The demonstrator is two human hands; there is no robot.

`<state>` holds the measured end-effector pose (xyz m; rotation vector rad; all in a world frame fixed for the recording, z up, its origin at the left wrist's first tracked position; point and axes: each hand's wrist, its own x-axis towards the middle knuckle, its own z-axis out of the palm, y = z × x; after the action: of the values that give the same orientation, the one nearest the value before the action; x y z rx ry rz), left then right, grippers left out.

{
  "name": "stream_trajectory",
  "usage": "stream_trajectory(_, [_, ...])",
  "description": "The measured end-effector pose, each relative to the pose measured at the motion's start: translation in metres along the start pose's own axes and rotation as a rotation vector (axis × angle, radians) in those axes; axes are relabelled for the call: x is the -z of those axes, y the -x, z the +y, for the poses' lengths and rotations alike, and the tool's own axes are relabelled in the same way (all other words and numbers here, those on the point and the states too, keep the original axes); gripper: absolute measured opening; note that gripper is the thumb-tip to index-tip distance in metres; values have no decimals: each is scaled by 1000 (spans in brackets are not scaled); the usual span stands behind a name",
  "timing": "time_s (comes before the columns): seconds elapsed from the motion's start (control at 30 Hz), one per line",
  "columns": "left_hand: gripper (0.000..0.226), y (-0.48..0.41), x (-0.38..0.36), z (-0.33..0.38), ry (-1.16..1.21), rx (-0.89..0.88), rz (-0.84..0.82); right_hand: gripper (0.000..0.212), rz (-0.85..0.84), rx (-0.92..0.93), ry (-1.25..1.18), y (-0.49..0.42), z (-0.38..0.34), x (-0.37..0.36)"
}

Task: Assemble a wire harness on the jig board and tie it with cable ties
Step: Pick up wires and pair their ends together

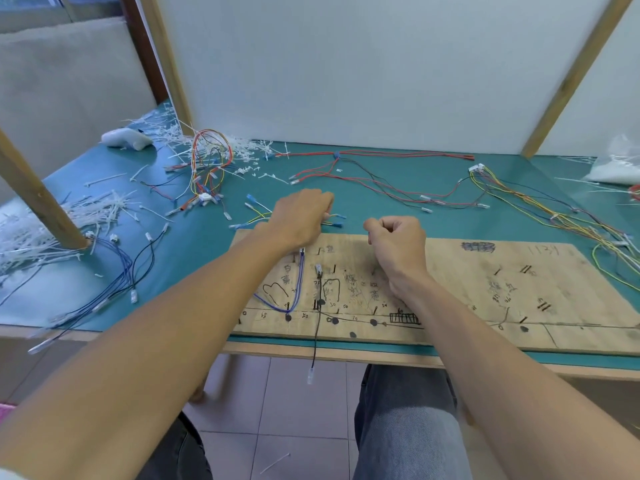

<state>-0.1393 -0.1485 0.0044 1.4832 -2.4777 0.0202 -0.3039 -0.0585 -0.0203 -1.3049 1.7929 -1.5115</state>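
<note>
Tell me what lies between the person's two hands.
In the head view, blue-tipped wire ends stick out from under the left hand toward the right hand, over green mat.

Left hand (299, 216) seen from the back, fingertips hidden under the knuckles; can't tell whether it grips the thin yellow and blue terminal wires (336, 224). Right hand (398, 244) curled, palm side hidden, contents unclear. Handwritten black marks (356, 289) on worn plywood jig board (450, 271) too blurred to read; board's right end cut off. Pile of white cable ties (31, 233) blurred, cut by left edge. Clear plastic bag (620, 164) cut by right edge.
</note>
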Motion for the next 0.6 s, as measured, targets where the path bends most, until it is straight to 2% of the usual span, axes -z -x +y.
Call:
stream_trajectory(0.17, [7, 9, 4, -6, 17, -33, 188, 41, -2, -3, -1, 1, 1, 1])
stream_trajectory(0.3, [20, 14, 11, -11, -33, -125, 279, 42, -7, -5, -1, 1, -1, 1])
stream_trajectory(0.47, [20, 19, 25, -16, -102, -128, 416, 41, -18, -7, -6, 1, -1, 1])
stream_trajectory(0.6, [32, 23, 41, -15, -140, -139, 541, 41, -23, -11, -13, 1, -1, 1])
